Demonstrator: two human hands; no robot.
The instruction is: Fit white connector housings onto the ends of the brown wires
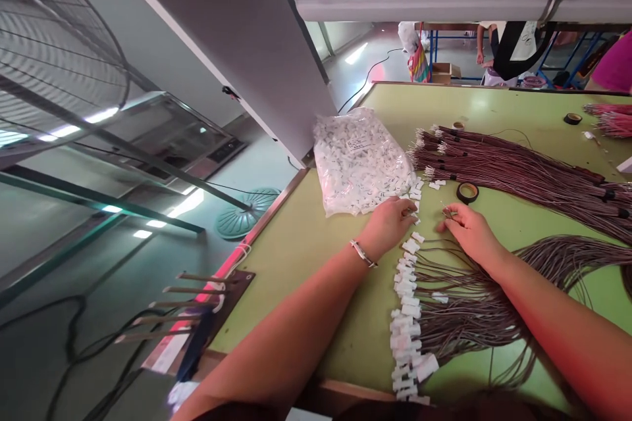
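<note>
My left hand [390,223] is over the green table with its fingers curled together at a small white plastic connector, part of which shows at the fingertips. To the right, my right hand [467,230] pinches the end of a thin dark wire [447,210], whose tip sticks out past the fingers. Below both hands runs a column of white connectors [407,302] fitted to dark brown wires [469,322], which trail off to the right under my right forearm. A clear plastic bag [363,168] full of white connectors lies just beyond my left hand.
Bundles of dark red-brown wires [518,171] lie across the far right, near a black tape roll [467,193]. A second roll [573,118] sits farther back. A pegged rack [217,316] stands at the left table edge, with a large fan [59,46] beyond. People sit behind the table.
</note>
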